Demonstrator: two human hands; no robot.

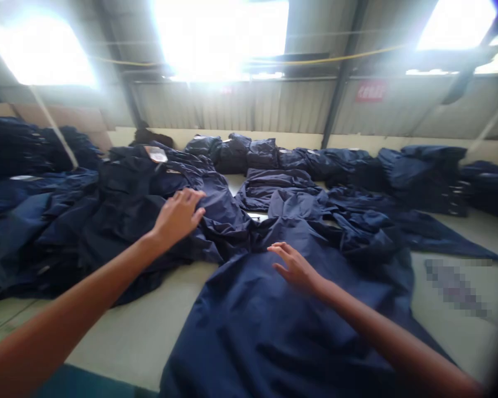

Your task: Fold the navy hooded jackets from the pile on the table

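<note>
Cloth [253,337], navy and creased, lay across the near part of the pale table [149,331]. The right hand [292,265] was over it, fingers loosely extended; whether they touched, I could not tell. The left hand [178,213], loosely spread, was before a heap of dark garments [116,221] that crowded the left side. Beyond lay a folded garment [278,185], then a row of bundles [263,153] along the wall [232,102], below a red sign [371,91].
</note>
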